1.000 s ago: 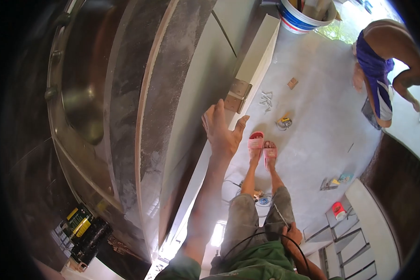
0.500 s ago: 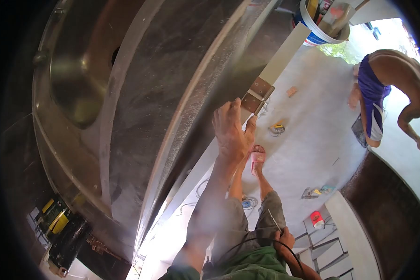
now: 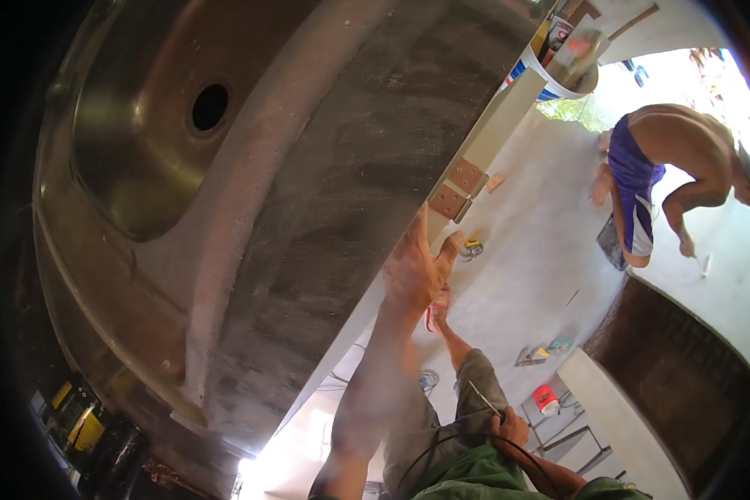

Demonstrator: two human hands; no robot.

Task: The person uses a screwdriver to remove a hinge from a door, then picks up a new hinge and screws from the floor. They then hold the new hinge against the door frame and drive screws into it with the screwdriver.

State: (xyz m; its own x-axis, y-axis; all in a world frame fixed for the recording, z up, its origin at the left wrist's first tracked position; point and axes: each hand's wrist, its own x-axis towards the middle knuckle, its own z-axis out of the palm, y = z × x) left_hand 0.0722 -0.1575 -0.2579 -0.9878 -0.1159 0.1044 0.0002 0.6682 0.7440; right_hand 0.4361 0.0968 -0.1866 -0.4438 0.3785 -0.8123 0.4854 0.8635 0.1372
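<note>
The left hand (image 3: 415, 271) lies flat against the lower edge of the tilted grey stone slab (image 3: 350, 167) with its inset steel sink basin (image 3: 150, 142). The fingers are extended and the thumb is apart, apparently to steady the slab. The right hand (image 3: 508, 431), low at the thigh, curls its fingers around a thin metal rod (image 3: 483, 398) with a black cable (image 3: 442, 442), held clear of the slab.

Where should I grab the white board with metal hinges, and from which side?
Probably take the white board by its long narrow edge just below the metal hinges, where the left hand rests. Come from the open floor side: the grey slab lies close along the other. The right hand holds a thin metal tool.
</note>
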